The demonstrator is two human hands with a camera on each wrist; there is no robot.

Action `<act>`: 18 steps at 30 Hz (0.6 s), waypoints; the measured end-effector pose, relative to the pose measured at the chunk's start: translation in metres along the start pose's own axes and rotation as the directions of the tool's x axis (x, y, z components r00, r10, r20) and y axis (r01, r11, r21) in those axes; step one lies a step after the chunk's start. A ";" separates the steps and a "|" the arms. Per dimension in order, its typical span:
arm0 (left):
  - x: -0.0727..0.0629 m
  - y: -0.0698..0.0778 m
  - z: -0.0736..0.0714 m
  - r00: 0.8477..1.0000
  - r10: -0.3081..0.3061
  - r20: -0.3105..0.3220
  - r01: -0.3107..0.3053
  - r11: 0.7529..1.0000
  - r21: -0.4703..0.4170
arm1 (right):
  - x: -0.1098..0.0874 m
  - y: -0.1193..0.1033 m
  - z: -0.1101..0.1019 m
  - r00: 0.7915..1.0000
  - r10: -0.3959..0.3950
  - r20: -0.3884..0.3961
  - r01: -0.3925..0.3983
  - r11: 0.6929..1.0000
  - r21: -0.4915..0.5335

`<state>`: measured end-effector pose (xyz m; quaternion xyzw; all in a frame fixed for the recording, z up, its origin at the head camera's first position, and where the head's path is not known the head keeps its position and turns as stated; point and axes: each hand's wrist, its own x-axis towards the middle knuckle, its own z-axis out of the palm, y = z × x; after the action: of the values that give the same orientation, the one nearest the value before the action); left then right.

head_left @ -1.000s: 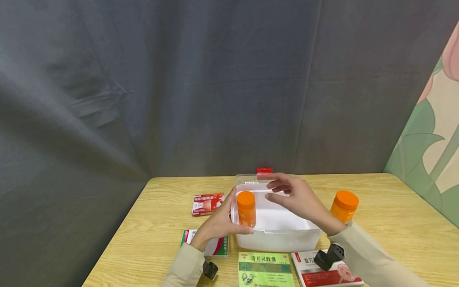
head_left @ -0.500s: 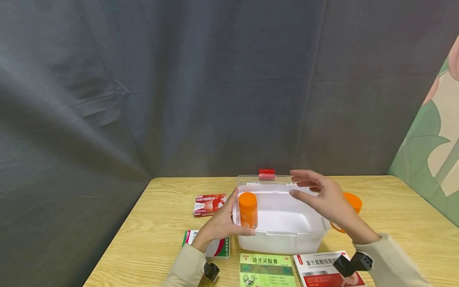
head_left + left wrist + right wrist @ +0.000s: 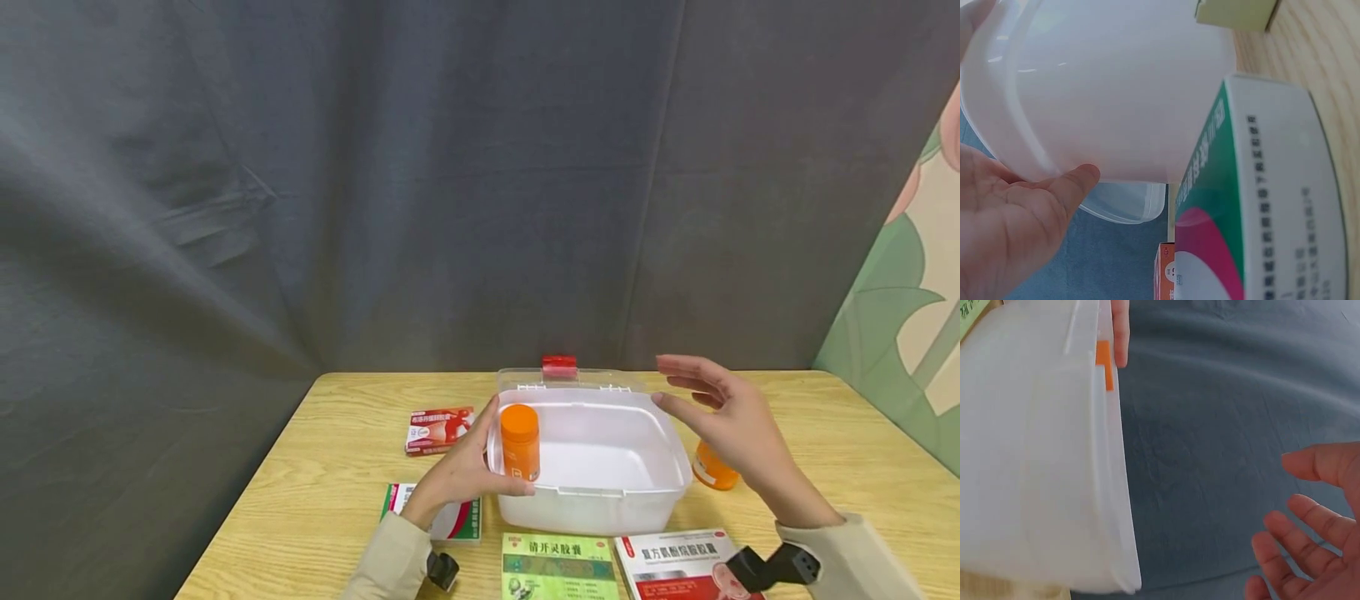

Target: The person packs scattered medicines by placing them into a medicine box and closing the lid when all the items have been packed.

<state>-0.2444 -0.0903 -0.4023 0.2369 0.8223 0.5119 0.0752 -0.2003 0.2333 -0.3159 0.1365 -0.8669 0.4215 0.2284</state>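
Observation:
My left hand (image 3: 468,471) rests spread at the left corner of a white plastic box (image 3: 600,510), thumb along its front rim. In the left wrist view, a fingertip (image 3: 1089,170) touches the outer wall. Inside the box, beside that hand, an orange capped bottle (image 3: 521,442) stands upright. My right hand (image 3: 727,417) hangs in the air right of the box, holding nothing, thumb and fingers apart. Another orange bottle (image 3: 712,471) sits on the table behind it, its cap hidden by the hand.
A clear lid (image 3: 592,380) with a red latch (image 3: 559,367) lies folded back behind the box. Around it are a red-and-white medicine box (image 3: 437,430), a green-and-white one (image 3: 467,518), a light green one (image 3: 558,567) and a white-and-red one (image 3: 678,562).
My right hand has moved from over the box out to the right, now overlapping the second bottle. The left hand and the bottle in the box have stayed in place.

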 end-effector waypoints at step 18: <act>0.000 -0.001 0.000 1.000 0.015 -0.003 -0.015 1.000 0.009 | -0.009 0.041 -0.030 0.981 0.186 -0.047 -0.182 0.979 0.092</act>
<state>-0.2446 -0.0908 -0.4034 0.2427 0.8227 0.5093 0.0688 -0.2016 0.2825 -0.3315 0.0538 -0.8501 0.4817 0.2061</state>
